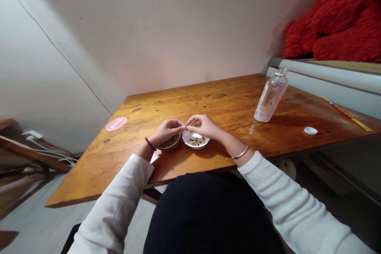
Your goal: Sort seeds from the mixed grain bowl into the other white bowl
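Two small bowls stand side by side near the front edge of the wooden table. The right one is a white bowl [195, 145] with pale and dark beads or beans in its bottom. The left bowl [168, 149] holds many small yellowish-brown pieces and is partly covered by my left hand [171, 128]. My right hand [204, 126] is above the white bowl. Both hands pinch, their fingertips meeting over the gap between the bowls. Whatever is between the fingertips is too small or hidden to name.
A clear plastic bottle [271, 96] without a cap stands at the right of the wooden table [178, 103]. Near it lie a white cap [310, 131] and a yellow-and-red strip [347, 113]. A pink round sticker [116, 124] marked 1 is at the left. A wall closes off the back.
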Action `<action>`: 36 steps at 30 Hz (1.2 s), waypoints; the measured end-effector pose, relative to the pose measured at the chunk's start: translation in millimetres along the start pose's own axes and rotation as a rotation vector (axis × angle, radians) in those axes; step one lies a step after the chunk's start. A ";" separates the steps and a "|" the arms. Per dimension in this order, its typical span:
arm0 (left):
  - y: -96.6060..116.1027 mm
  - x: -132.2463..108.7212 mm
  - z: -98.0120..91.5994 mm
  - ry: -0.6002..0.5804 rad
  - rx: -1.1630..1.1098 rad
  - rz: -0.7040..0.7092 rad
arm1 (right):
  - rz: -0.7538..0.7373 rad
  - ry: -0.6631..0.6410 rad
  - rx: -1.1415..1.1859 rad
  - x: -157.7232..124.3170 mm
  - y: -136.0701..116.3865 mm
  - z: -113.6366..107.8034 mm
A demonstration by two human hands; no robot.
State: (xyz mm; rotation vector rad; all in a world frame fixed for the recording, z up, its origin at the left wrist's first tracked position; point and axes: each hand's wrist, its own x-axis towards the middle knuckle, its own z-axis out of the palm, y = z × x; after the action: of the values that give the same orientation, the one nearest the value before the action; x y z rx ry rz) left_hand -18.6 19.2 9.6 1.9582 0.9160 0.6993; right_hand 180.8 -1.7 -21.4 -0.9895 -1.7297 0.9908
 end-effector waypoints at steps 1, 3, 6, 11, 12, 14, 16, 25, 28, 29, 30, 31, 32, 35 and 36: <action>0.5 -0.3 0.3 -0.014 -0.019 0.003 | 0.002 -0.010 0.016 0.1 -0.6 0.3; 1.7 -1.1 0.7 -0.034 -0.047 0.003 | 0.009 -0.028 0.054 0.4 -1.5 1.0; 2.4 -2.1 0.4 -0.027 -0.039 0.001 | 0.005 -0.041 0.085 1.2 -0.6 2.0; 1.7 -1.8 0.1 -0.018 -0.025 -0.008 | -0.013 -0.073 0.008 1.2 3.8 1.3; 1.7 -1.7 0.4 -0.015 -0.033 -0.009 | -0.014 -0.070 -0.011 1.0 4.5 1.0; 2.0 -1.7 1.1 -0.012 -0.047 -0.003 | -0.016 -0.066 -0.044 0.6 5.5 0.6; 2.6 -2.1 1.3 -0.014 -0.042 0.007 | -0.019 -0.073 -0.061 0.4 6.1 0.5; 5.8 -3.9 -10.4 0.008 0.146 0.032 | -0.013 -0.099 -0.076 -0.6 3.7 0.7; 4.5 -6.2 -23.8 0.054 0.383 0.026 | -0.015 -0.093 -0.104 -1.0 2.4 0.1; 4.3 -7.7 -29.0 0.038 0.482 0.009 | -0.014 -0.092 -0.110 -1.0 1.8 0.0; 4.4 -9.4 -34.1 0.010 0.568 -0.023 | -0.010 -0.086 -0.116 -1.0 1.2 0.1; 4.8 -11.3 -38.5 -0.020 0.633 -0.059 | -0.004 -0.075 -0.121 -0.9 0.5 0.2; 5.5 -13.1 -42.2 -0.040 0.678 -0.085 | 0.004 -0.064 -0.125 -0.8 -0.1 0.4; 8.0 -16.9 -47.2 -0.062 0.738 -0.130 | 0.022 -0.039 -0.134 -0.9 -1.7 1.2; 8.3 -17.5 -47.6 -0.068 0.743 -0.139 | 0.028 -0.035 -0.133 -1.0 -1.9 1.6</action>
State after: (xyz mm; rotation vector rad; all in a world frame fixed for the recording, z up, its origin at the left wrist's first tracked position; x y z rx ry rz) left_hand -61.3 23.6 37.8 2.4955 1.3873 0.2092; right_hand 179.2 -3.6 -20.5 -1.0890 -1.8351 0.9248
